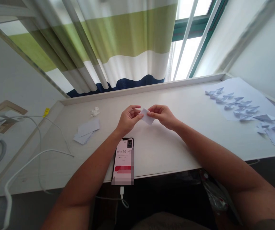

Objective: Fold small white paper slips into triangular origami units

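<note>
Between my two hands is a small folded piece of white paper point(148, 117), held a little above the white desk with one corner pointing down. My left hand point(129, 118) pinches its left side between thumb and fingers. On the other side, my right hand point(161, 114) grips the upper right edge with thumb and bent fingers. The fingertips behind the paper are partly hidden. Below my left wrist, a phone point(123, 159) showing a running timer lies at the desk's front edge.
Several folded paper boats point(238, 103) stand at the right on white sheets point(263, 99). Left of my hands lie loose paper slips point(88, 127) and a crumpled white scrap point(95, 111). White cables point(32, 159) cross the desk's left end. A raised rim point(142, 88) runs along the back.
</note>
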Motion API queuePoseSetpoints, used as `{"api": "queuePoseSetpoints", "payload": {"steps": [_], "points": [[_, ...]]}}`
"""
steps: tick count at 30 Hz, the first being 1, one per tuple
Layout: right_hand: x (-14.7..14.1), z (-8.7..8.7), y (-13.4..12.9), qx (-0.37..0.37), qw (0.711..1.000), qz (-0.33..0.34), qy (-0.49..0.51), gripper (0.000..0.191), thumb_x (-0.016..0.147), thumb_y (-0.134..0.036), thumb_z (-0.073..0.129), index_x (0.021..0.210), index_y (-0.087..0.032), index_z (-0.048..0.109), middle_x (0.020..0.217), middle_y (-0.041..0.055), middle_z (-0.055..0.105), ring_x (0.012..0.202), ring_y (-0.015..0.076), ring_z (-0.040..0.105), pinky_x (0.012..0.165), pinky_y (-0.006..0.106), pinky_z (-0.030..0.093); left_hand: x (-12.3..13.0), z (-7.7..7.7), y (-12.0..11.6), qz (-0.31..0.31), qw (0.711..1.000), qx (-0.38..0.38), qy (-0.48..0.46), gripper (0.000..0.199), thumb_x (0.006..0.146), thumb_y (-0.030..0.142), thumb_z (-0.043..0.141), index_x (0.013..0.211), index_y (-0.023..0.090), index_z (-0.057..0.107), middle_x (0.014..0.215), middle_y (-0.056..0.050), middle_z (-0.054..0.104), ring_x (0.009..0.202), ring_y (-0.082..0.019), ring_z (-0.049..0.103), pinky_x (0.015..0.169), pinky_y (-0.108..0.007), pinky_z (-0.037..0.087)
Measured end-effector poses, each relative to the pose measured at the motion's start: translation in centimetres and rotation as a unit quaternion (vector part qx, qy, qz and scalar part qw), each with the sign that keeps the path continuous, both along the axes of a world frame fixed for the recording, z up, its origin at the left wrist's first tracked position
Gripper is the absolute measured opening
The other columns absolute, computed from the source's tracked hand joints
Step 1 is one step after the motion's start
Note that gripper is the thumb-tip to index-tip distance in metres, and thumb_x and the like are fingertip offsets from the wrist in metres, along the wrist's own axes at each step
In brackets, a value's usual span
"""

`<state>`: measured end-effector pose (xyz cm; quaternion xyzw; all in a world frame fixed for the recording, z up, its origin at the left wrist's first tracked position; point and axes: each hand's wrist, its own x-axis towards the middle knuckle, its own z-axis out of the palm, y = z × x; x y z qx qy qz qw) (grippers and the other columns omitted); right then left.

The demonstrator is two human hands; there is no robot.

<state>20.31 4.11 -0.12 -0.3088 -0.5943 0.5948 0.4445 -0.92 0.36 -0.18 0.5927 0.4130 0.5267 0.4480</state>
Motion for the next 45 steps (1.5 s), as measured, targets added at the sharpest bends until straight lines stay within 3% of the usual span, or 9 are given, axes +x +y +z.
{"api": "queuePoseSetpoints", "payload": {"steps": [6, 12, 16, 21, 29, 38, 45], "points": [[-0.2, -0.1, -0.3, -0.039, 0.998, 0.007, 0.04, 0.054, 0.064, -0.06, 0.102, 0.084, -0.02, 0.073, 0.085, 0.003, 0.078, 0.077, 0.0174, 0.068, 0.072, 0.032, 0.054, 0.0, -0.1, 0.0, 0.002, 1.0, 0.0, 0.005, 0.028, 0.081, 0.041, 0.09, 0.091, 0.017, 0.08, 0.082, -0.004, 0.079, 0.077, -0.016, 0.072, 0.079, -0.032, 0.059], [-0.2, 0.0, -0.6, -0.031, 0.999, 0.031, 0.017, 0.055, 0.066, -0.066, 0.099, 0.085, -0.019, 0.077, 0.084, 0.0038, 0.078, 0.076, 0.0177, 0.067, 0.072, 0.032, 0.055, 0.1, -0.5, 0.0, 0.015, 1.0, 0.014, 0.021, 0.032, 0.082, 0.047, 0.09, 0.088, 0.017, 0.08, 0.081, -0.003, 0.077, 0.074, -0.015, 0.068, 0.072, -0.03, 0.055], [-0.4, -0.1, -0.7, -0.014, 1.0, 0.0, 0.025, 0.056, 0.068, -0.069, 0.097, 0.08, -0.019, 0.074, 0.08, 0.0031, 0.075, 0.076, 0.0183, 0.067, 0.073, 0.034, 0.058, 0.4, -0.4, -0.1, 0.001, 1.0, 0.003, 0.011, 0.036, 0.081, 0.05, 0.09, 0.09, 0.017, 0.078, 0.08, -0.003, 0.076, 0.074, -0.015, 0.068, 0.072, -0.03, 0.056], [-0.6, -0.2, -0.8, -0.017, 0.999, -0.021, 0.031, 0.057, 0.07, -0.071, 0.095, 0.079, -0.02, 0.071, 0.08, 0.0034, 0.075, 0.076, 0.0198, 0.069, 0.072, 0.036, 0.06, 0.5, -0.2, -0.2, -0.001, 0.999, -0.001, 0.039, 0.034, 0.084, 0.05, 0.087, 0.077, 0.018, 0.077, 0.074, -0.003, 0.074, 0.07, -0.016, 0.066, 0.071, -0.031, 0.055], [-0.9, -0.3, -1.0, -0.01, 0.999, -0.025, 0.025, 0.062, 0.073, -0.078, 0.09, 0.078, -0.018, 0.074, 0.075, 0.0028, 0.072, 0.071, 0.0183, 0.068, 0.073, 0.036, 0.062, 0.1, 0.4, -0.4, 0.007, 0.996, 0.023, 0.084, 0.036, 0.091, 0.05, 0.079, 0.072, 0.02, 0.077, 0.071, -0.003, 0.072, 0.069, -0.017, 0.066, 0.07, -0.031, 0.055], [-1.0, -0.6, -0.8, 0.022, 0.998, -0.051, 0.011, 0.066, 0.072, -0.082, 0.088, 0.075, -0.018, 0.071, 0.071, 0.0012, 0.068, 0.067, 0.0154, 0.062, 0.065, 0.03, 0.058, 0.3, 0.0, -0.3, 0.011, 0.999, 0.016, 0.048, 0.036, 0.083, 0.051, 0.087, 0.075, 0.018, 0.076, 0.071, -0.003, 0.072, 0.066, -0.015, 0.063, 0.065, -0.028, 0.051], [-1.0, -0.8, -0.9, 0.066, 0.996, -0.051, -0.042, 0.076, 0.075, -0.093, 0.074, 0.067, -0.017, 0.065, 0.064, 0.0008, 0.063, 0.06, 0.0132, 0.059, 0.058, 0.027, 0.053, 0.4, 0.2, -0.3, 0.021, 1.0, 0.001, 0.023, 0.04, 0.078, 0.052, 0.092, 0.077, 0.015, 0.077, 0.073, -0.003, 0.073, 0.067, -0.015, 0.063, 0.066, -0.028, 0.05]]}}
